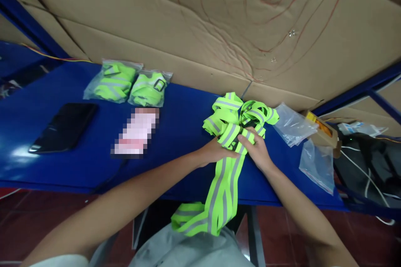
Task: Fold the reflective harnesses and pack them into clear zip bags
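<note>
A bundle of neon yellow-green straps with a grey reflective stripe point(224, 175) lies across the blue table's front edge, its looped lower end hanging down onto my lap. My left hand point(214, 151) grips the gathered straps from the left, its fingers partly hidden under them. From the right, my right hand point(256, 148) pinches the same straps, with the thumb on top near a dark buckle piece. Loose loops of the strap pile up just beyond both hands. Parts of the buckle are covered by strap and fingers.
Two clear bags of folded green straps point(146, 88) rest at the back left. Nearer are a black tablet-like slab point(64, 127) and a blurred-out phone-shaped item point(136, 131). Clear plastic bags point(318, 166) and an opened cardboard box point(324, 133) lie right. Cardboard point(140, 16) walls the back.
</note>
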`<action>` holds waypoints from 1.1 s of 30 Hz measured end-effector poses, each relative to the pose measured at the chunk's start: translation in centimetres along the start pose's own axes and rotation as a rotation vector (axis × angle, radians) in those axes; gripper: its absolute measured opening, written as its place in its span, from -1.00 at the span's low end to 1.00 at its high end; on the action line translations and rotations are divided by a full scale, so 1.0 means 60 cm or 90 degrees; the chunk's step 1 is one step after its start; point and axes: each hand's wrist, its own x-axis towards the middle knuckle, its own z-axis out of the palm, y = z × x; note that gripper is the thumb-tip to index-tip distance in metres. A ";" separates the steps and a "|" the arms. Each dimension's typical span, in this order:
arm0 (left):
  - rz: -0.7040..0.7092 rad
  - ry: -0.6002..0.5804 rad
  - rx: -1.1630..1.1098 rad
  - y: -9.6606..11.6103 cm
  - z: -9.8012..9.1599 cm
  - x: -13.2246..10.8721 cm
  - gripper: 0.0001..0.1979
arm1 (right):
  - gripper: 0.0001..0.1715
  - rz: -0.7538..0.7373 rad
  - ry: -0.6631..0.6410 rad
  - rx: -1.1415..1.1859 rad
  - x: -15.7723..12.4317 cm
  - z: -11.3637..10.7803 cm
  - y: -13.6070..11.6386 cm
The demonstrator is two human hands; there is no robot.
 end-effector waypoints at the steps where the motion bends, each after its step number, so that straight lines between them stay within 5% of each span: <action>1: 0.000 0.013 0.011 -0.002 0.000 0.001 -0.30 | -0.64 -0.049 0.044 -0.072 -0.001 0.000 -0.004; 4: 0.011 0.034 0.031 -0.006 0.002 0.004 -0.34 | -0.52 -0.204 0.144 -0.258 -0.010 -0.001 -0.019; 8: 0.134 -0.042 0.034 -0.012 -0.001 0.009 -0.44 | -0.18 -0.259 -0.065 -0.313 -0.022 -0.002 -0.038; 11: 0.163 -0.092 0.053 -0.015 -0.009 0.010 -0.41 | -0.25 -0.160 -0.126 -0.207 -0.022 -0.007 -0.040; 15: 0.039 -0.185 0.093 -0.011 -0.018 0.004 -0.52 | -0.67 0.046 0.023 -0.030 -0.011 -0.022 -0.027; 18: 0.026 -0.229 0.086 -0.002 -0.019 -0.003 -0.63 | -0.65 0.151 0.119 0.104 0.000 -0.034 -0.018; 25: 0.008 -0.308 0.139 0.052 -0.048 -0.011 -0.54 | -0.63 0.239 0.132 0.323 0.010 -0.034 -0.033; 27: 0.037 -0.266 0.152 0.063 -0.054 -0.008 -0.59 | -0.65 0.233 0.120 0.335 0.011 -0.032 -0.035; 29: 0.119 -0.144 0.176 0.067 -0.051 -0.005 -0.60 | -0.65 0.229 0.113 0.330 0.012 -0.032 -0.032; 31: 0.263 0.014 0.239 0.064 -0.042 -0.007 -0.57 | -0.62 0.231 0.099 0.310 0.011 -0.033 -0.025; 33: 0.418 0.089 0.354 0.060 -0.031 -0.012 -0.55 | -0.60 0.213 0.051 0.257 0.010 -0.032 -0.021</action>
